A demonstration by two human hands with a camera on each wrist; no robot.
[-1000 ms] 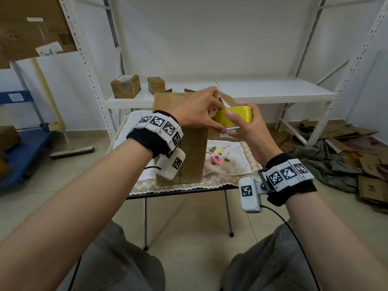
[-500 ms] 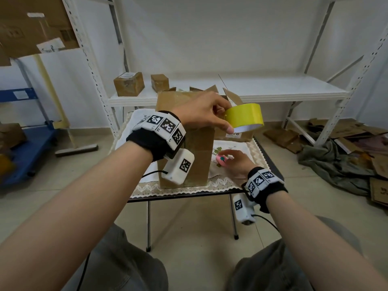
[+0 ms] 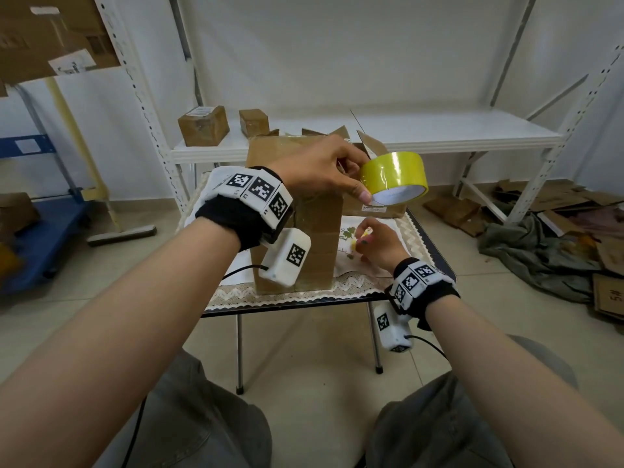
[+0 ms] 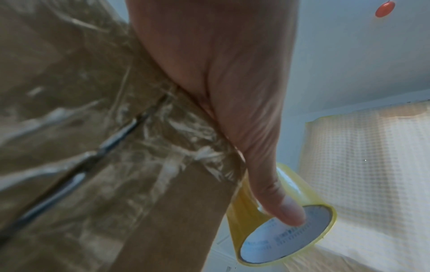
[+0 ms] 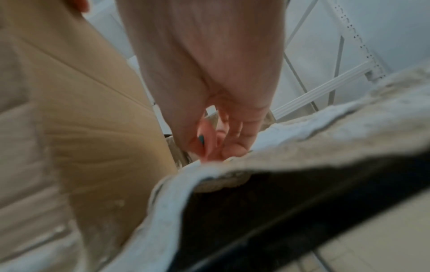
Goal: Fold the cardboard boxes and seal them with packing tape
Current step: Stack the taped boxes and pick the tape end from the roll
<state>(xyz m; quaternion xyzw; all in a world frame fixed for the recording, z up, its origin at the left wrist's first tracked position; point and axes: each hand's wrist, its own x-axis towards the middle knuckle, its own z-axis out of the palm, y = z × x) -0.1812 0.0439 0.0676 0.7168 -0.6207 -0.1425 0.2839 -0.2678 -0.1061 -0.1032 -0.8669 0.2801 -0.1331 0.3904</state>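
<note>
A tall brown cardboard box [image 3: 317, 244] stands on the small table, with wrinkled clear tape over its seam [image 4: 130, 125]. My left hand [image 3: 361, 180] holds the yellow packing tape roll [image 3: 395, 173] just above the box's top right corner. Its thumb is hooked inside the core [image 4: 288, 213]. My right hand [image 3: 369, 239] is low on the tablecloth to the right of the box. Its fingers are curled around a small pink object [image 5: 209, 145], which the head view hides. A second box with open flaps [image 3: 374, 146] sits behind.
The table carries a white lace-edged cloth [image 3: 422, 238]. A white shelf [image 3: 439, 130] behind it holds two small boxes [image 3: 202, 125]. Flattened cardboard and a grey cloth pile [image 3: 540, 251] lie on the floor at right. A blue cart [image 3: 40, 238] stands at left.
My right hand let go of the tape roll and dropped to the table, closing its fingers on the pink object. My left hand kept the roll up by the box top.
</note>
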